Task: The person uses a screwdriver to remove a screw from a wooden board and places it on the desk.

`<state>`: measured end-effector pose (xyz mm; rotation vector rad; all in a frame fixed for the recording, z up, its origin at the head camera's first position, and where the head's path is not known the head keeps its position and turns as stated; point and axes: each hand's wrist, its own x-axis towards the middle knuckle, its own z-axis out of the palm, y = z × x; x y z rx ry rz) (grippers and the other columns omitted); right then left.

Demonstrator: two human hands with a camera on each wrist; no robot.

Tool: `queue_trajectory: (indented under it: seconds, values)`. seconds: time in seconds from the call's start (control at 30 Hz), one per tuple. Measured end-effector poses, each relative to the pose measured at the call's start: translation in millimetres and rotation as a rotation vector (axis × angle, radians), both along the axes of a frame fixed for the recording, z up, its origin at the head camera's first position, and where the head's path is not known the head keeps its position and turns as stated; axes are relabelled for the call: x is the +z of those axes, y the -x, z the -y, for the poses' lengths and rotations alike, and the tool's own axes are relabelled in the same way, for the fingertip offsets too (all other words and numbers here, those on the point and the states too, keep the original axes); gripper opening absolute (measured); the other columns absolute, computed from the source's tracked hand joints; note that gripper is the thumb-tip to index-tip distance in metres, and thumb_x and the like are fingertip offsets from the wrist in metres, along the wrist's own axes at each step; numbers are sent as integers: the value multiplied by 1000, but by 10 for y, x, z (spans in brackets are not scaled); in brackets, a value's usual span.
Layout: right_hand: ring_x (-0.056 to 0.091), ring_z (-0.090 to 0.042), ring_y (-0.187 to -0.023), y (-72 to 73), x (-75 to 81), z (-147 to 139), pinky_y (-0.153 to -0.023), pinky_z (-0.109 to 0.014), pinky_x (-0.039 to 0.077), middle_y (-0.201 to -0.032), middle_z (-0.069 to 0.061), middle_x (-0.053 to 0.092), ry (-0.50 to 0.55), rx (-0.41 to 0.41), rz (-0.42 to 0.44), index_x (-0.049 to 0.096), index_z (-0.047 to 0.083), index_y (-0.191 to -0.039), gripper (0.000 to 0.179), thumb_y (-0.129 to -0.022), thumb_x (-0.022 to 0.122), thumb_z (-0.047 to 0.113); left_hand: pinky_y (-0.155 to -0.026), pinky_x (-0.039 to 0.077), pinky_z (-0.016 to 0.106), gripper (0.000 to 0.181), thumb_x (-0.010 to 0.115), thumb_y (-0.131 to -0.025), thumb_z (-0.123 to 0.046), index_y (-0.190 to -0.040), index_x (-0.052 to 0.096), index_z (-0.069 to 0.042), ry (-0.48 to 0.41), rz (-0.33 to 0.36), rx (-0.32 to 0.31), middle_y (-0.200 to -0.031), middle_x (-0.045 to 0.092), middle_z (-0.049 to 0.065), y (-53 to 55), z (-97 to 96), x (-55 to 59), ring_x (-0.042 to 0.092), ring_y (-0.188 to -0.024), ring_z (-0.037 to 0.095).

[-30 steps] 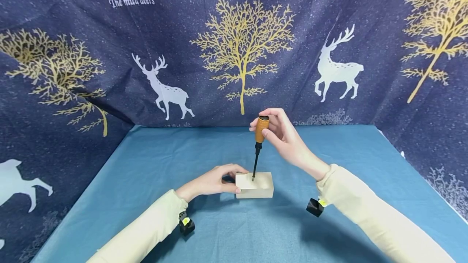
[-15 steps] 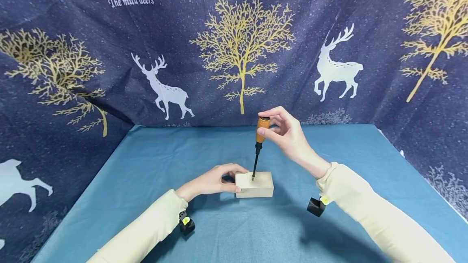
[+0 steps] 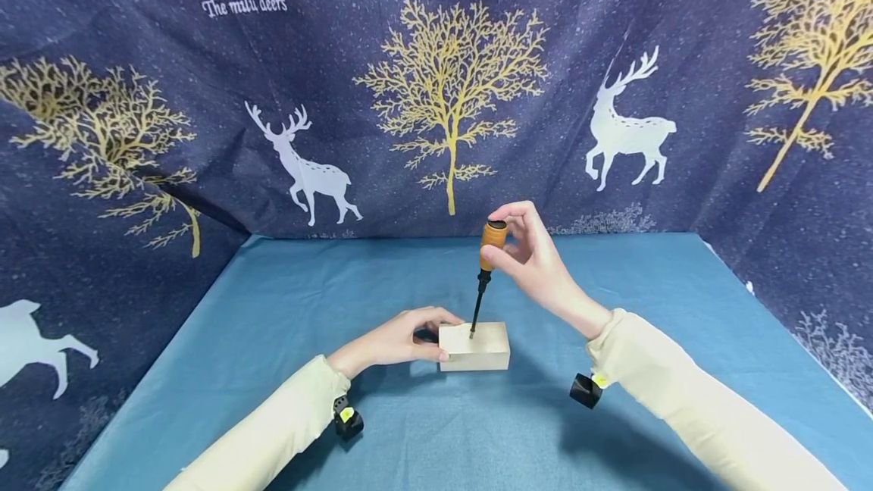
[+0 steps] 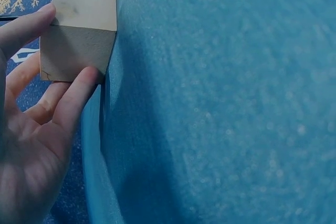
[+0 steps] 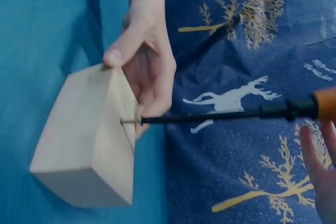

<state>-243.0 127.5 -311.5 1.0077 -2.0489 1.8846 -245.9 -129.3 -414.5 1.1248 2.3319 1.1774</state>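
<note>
A pale wooden block point(image 3: 475, 361) lies on the table, its left end held between the thumb and fingers of my left hand point(image 3: 395, 338). My right hand point(image 3: 542, 271) holds a screwdriver point(image 3: 492, 237) by its orange-brown handle, thumb on the near side and a finger at the black cap. The screwdriver stands nearly upright, leaning slightly right at the top. In the right wrist view, its black shaft meets a small threaded screw point(image 5: 128, 121) that stands partly out of the block's top face. The left wrist view shows the fingers point(image 4: 79, 95) against the block's end.
Blue cloth point(image 3: 436, 430) covers the table. Behind it hangs a dark blue curtain point(image 3: 409, 135) printed with trees and deer. A small black camera sits below each wrist, the right one point(image 3: 586, 391) above the cloth.
The screwdriver handle has tilted a little to the right, and the right hand's fingers have shifted around it. My left hand and the block have stayed in place.
</note>
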Motion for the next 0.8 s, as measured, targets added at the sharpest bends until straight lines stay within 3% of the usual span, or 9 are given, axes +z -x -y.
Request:
queue_trajectory:
  seconds: [0.1, 0.2, 0.43, 0.67, 0.73, 0.8]
  values:
    - [59, -8, -103, -2, 0, 29, -74, -24, 53, -122, 6, 51, -3, -54, 28, 45, 20, -120, 40, -91, 68, 3, -85, 55, 25, 48, 73, -90, -21, -136, 58, -17, -3, 6, -1, -118, 65, 8, -6, -2, -5, 60, -98, 11]
    - [61, -9, -102, -2, 17, 41, -70, -24, 52, -121, 5, 54, 24, -53, 33, 47, 18, -116, 39, -89, 69, -1, -86, 55, 25, 49, 73, -90, -22, -136, 57, -18, 0, 21, 2, -118, 65, 7, -14, -2, 0, 60, -98, 10]
    - [65, -8, -104, -44, 89, -2, -81, -26, 56, -122, 5, 60, -35, -32, 7, 50, 7, -120, 30, -94, 65, 3, -86, 55, 25, 49, 73, -91, -22, -137, 57, -16, -2, 37, 5, -121, 63, 10, -19, 0, 0, 60, -100, 13]
    - [67, -20, -106, -27, 33, -45, -95, -31, 53, -121, -11, 62, -36, 113, -129, 35, 0, -132, 27, -106, 39, 7, -85, 54, 25, 48, 73, -91, -22, -135, 58, -15, 0, 11, 8, -122, 63, 10, -5, 4, -18, 60, -101, 16]
    - [66, -20, -107, -34, 19, -35, -94, -31, 53, -121, -11, 62, -29, 110, -138, 34, -1, -131, 26, -106, 38, 7, -86, 54, 26, 48, 73, -90, -22, -135, 58, -15, -2, 13, 8, -123, 63, 10, -3, 4, -21, 60, -101, 16]
    - [65, -17, -105, -38, 7, -19, -90, -28, 53, -120, -6, 61, -42, 55, -147, 35, -2, -128, 27, -104, 43, 6, -86, 54, 26, 48, 73, -90, -22, -135, 58, -15, -2, 7, 10, -122, 64, 9, -4, 4, -19, 60, -101, 16]
